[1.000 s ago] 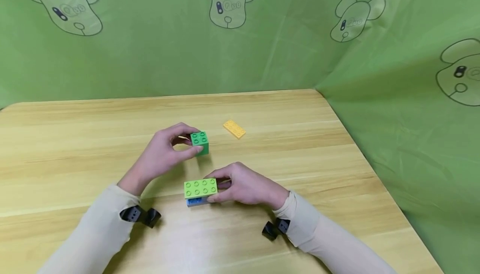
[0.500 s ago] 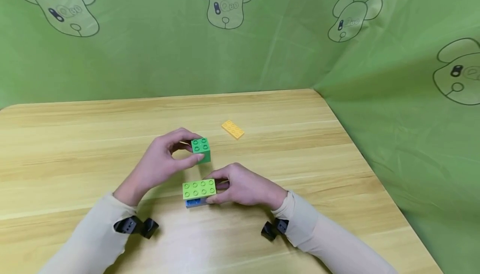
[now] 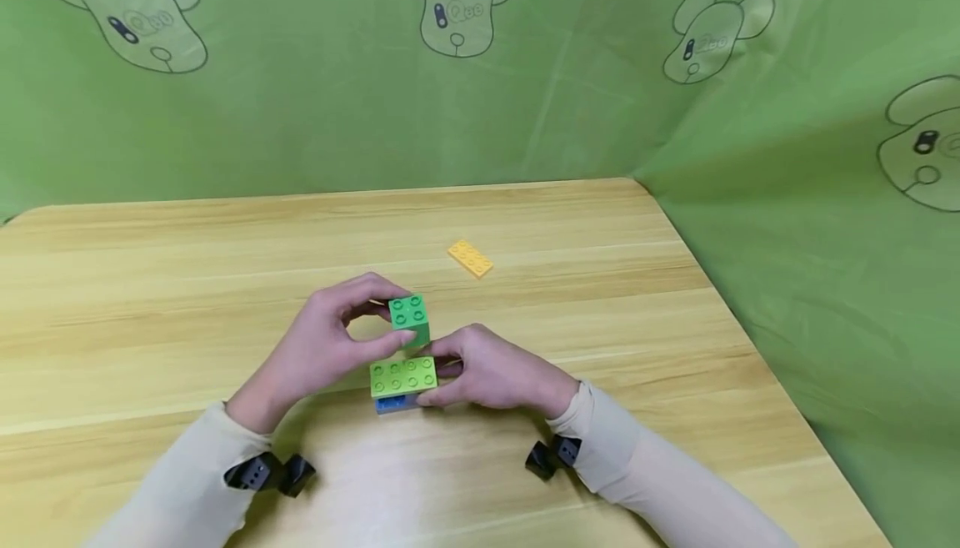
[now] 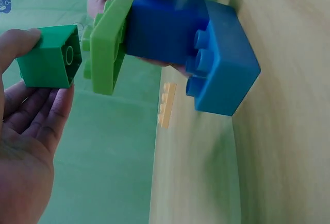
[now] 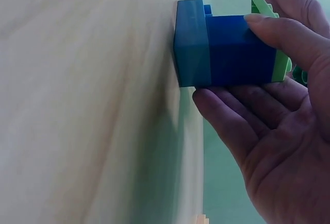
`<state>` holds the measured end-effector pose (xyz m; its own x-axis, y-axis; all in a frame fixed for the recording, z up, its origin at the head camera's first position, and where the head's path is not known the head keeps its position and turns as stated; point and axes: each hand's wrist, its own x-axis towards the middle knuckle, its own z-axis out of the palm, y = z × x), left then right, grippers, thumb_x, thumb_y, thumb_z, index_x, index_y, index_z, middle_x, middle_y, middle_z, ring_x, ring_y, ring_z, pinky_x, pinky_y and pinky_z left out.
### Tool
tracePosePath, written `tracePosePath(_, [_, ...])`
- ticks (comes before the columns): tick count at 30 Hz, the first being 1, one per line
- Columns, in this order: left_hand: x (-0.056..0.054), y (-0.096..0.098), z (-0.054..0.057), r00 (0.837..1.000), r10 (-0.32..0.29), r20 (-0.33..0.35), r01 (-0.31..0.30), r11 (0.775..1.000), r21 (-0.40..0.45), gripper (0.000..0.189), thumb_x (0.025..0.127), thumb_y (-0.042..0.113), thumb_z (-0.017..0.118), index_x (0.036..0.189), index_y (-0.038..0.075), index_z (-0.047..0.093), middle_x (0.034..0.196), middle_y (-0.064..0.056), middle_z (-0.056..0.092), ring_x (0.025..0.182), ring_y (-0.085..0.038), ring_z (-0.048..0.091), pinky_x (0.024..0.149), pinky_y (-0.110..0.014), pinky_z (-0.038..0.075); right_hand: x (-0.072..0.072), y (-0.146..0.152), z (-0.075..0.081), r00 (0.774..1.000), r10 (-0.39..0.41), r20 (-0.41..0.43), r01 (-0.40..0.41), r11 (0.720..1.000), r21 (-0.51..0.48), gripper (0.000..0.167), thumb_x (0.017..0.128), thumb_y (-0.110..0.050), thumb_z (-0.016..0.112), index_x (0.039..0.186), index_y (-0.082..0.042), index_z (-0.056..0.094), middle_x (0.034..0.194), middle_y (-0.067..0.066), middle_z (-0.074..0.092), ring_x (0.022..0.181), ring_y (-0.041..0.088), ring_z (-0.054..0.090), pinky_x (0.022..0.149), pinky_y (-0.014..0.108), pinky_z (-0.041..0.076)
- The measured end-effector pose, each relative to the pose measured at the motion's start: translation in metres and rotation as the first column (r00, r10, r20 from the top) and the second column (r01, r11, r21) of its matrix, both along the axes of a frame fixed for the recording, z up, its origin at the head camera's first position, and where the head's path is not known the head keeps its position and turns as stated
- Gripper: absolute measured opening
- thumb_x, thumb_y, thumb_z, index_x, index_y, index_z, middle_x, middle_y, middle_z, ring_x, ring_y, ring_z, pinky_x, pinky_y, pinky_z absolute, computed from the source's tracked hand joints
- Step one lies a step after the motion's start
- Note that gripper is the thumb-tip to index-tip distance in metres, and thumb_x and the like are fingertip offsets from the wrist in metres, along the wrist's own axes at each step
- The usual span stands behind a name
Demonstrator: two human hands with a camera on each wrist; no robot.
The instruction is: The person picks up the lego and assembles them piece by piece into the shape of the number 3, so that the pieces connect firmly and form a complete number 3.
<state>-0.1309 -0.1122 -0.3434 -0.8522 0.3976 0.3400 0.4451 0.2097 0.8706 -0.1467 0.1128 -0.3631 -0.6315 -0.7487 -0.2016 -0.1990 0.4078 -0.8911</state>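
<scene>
The building was judged to be partly done: a flat lime-green plastic brick with eight studs (image 3: 403, 375) had been fixed on top of a dark blue plastic block (image 4: 165, 31), and that block was seated on a lighter blue plastic brick (image 4: 229, 62), whose bare studs were left exposed below the overhang of the lime-green brick. Not yet joined was a green plastic cube with four studs (image 3: 409, 320); it was held above the level of the lime-green brick, near its far side, and whether the two touched could not be told. A thin yellow-orange plastic plate (image 3: 470, 258) was also unattached, set on the wood-grained bench (image 3: 187, 264) beyond the lime-green brick and to its right. The green cube was pinched in the left grip (image 3: 330, 339), while the dark blue block under the lime-green brick was clasped by thumb and fingers of the right grip (image 3: 491, 369). The lime-green brick was pointed studs up, its long axis laid sideways across the bench. The cube's studs were likewise turned upward, its hollow underside down; across its square top no long axis was shown.
</scene>
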Motion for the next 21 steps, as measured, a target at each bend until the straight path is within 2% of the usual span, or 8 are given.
tracePosePath(6, [0.006, 0.003, -0.002, 1.0, -0.018, 0.018, 0.017, 0.999, 0.031, 0.029, 0.084, 0.011, 0.079, 0.112, 0.012, 0.07, 0.103, 0.004, 0.066, 0.092, -0.017, 0.064, 0.09, -0.04, 0.053, 0.001, 0.0, -0.002, 1.0, -0.005, 0.029, 0.005, 1.0, -0.019, 0.033, 0.083, -0.008, 0.08, 0.112, 0.0, 0.069, 0.102, 0.003, 0.072, 0.095, 0.012, 0.069, 0.082, 0.024, 0.055])
tracePosePath(11, [0.011, 0.006, -0.003, 0.999, -0.036, -0.022, 0.037, 0.999, 0.029, 0.029, 0.084, 0.01, 0.08, 0.111, 0.011, 0.07, 0.103, 0.004, 0.066, 0.091, -0.018, 0.064, 0.088, -0.036, 0.054, 0.0, 0.001, -0.002, 1.0, 0.007, -0.004, -0.007, 1.0, -0.021, 0.029, 0.082, -0.009, 0.081, 0.109, -0.003, 0.071, 0.099, -0.002, 0.073, 0.092, 0.01, 0.069, 0.082, 0.024, 0.055])
tracePosePath(16, [0.014, 0.007, -0.002, 0.993, -0.031, -0.112, 0.033, 0.999, 0.022, 0.031, 0.082, 0.007, 0.08, 0.112, 0.01, 0.07, 0.103, 0.005, 0.066, 0.091, -0.017, 0.064, 0.086, -0.034, 0.055, 0.0, 0.001, -0.002, 1.0, 0.011, -0.02, -0.011, 1.0, -0.022, 0.03, 0.081, -0.008, 0.081, 0.109, -0.003, 0.071, 0.097, -0.005, 0.072, 0.09, 0.009, 0.069, 0.081, 0.025, 0.056])
tracePosePath(21, [0.015, 0.007, -0.004, 0.971, -0.019, -0.24, 0.023, 1.0, 0.013, 0.036, 0.078, 0.004, 0.082, 0.112, 0.01, 0.069, 0.103, 0.003, 0.066, 0.09, -0.017, 0.064, 0.082, -0.034, 0.056, 0.0, 0.001, 0.0, 1.0, 0.002, -0.01, -0.002, 1.0, -0.016, 0.031, 0.081, -0.007, 0.081, 0.11, -0.002, 0.071, 0.097, -0.005, 0.072, 0.09, 0.01, 0.069, 0.08, 0.025, 0.056])
